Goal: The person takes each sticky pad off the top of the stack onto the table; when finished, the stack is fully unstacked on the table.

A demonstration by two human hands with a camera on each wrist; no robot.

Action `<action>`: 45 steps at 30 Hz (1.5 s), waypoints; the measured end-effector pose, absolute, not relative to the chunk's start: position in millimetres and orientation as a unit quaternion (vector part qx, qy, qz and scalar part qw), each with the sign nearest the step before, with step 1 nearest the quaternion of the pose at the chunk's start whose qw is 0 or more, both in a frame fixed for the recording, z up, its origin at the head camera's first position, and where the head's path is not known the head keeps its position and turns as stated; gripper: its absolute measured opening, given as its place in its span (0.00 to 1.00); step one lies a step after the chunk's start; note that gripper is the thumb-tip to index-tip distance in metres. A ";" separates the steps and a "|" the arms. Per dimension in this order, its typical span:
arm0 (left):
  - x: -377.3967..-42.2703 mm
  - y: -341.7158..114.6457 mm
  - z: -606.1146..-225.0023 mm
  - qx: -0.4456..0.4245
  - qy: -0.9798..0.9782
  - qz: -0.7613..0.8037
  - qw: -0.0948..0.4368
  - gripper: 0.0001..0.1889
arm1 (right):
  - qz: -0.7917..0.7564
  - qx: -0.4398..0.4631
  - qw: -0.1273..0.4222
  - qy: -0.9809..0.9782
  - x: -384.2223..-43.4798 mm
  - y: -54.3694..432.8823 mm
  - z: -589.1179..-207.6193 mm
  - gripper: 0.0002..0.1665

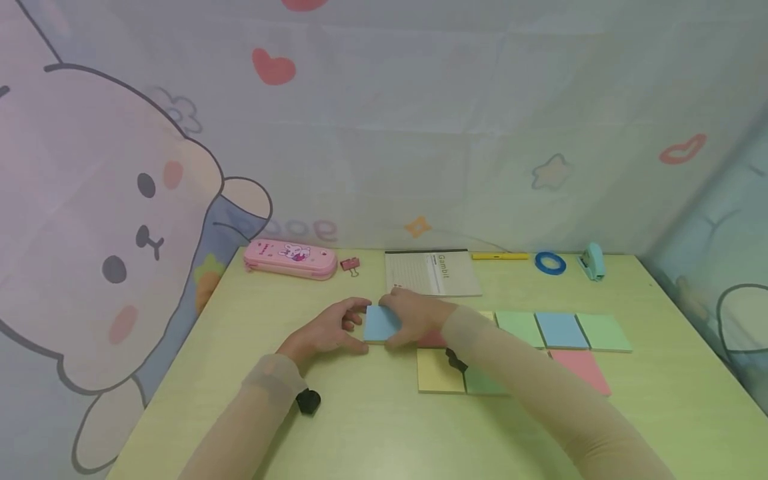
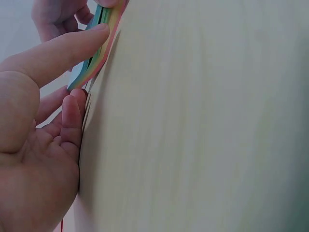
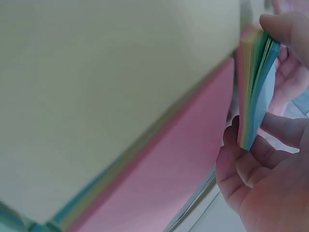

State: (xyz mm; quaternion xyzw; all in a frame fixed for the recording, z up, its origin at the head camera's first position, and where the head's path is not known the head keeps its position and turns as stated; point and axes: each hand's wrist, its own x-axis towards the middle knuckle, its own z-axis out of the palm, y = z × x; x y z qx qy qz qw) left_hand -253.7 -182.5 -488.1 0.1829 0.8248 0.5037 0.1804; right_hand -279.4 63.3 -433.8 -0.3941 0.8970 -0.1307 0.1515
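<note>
A blue-topped sticky note pad (image 1: 379, 324) lies between both hands in the head view, at the left end of the upper row of pads. Its side shows pink, yellow, green and blue layers in the right wrist view. My right hand (image 1: 417, 317) grips this pad by its front and back edges, thumb nearest me. At the pad's left end, my left hand (image 1: 327, 330) holds the corners, with the thumb (image 2: 91, 38) against the layered front side. A pink-topped pad (image 3: 178, 150) lies under the right wrist, partly hidden in the head view.
More sticky pads stand in two rows, including a yellow pad (image 1: 441, 371), a blue pad (image 1: 561, 331) and a pink pad (image 1: 581, 371). Along the back are a pink pencil case (image 1: 291, 259), binder clip (image 1: 351, 265), notebook (image 1: 432, 273), yellow pen (image 1: 500, 256), blue tape roll (image 1: 550, 263) and stapler (image 1: 593, 261).
</note>
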 end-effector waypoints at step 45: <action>-248.9 -180.8 -480.3 0.183 0.827 0.501 0.178 0.52 | -0.109 -0.413 0.127 0.895 -282.4 73.2 -426.0 0.45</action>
